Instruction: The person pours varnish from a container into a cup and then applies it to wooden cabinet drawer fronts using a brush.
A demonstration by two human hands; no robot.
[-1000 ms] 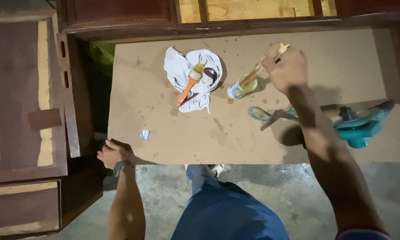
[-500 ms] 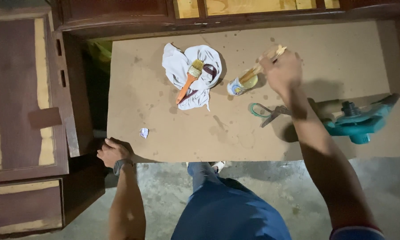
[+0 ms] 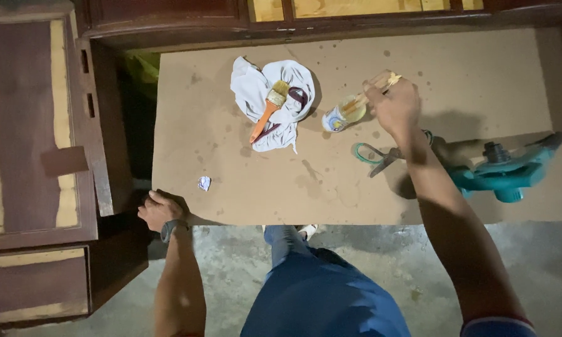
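My right hand (image 3: 393,103) grips a wooden stick (image 3: 371,93) whose lower end sits in a small open can (image 3: 338,117) on the brown board (image 3: 418,56). Left of the can lies a crumpled white rag (image 3: 256,93) with an orange-handled paintbrush (image 3: 267,110) on top of it. My left hand (image 3: 159,209), a watch on its wrist, clasps the board's near left corner. Green-handled scissors (image 3: 371,155) lie just under my right forearm.
A teal power tool (image 3: 512,171) rests on the board's right side. A small scrap of paper (image 3: 204,183) lies near the left corner. Dark wooden furniture panels (image 3: 31,125) stand to the left and along the back. Grey concrete floor (image 3: 368,256) is below.
My right hand has shifted slightly with the stick in the can. My left hand stays on the board's corner.
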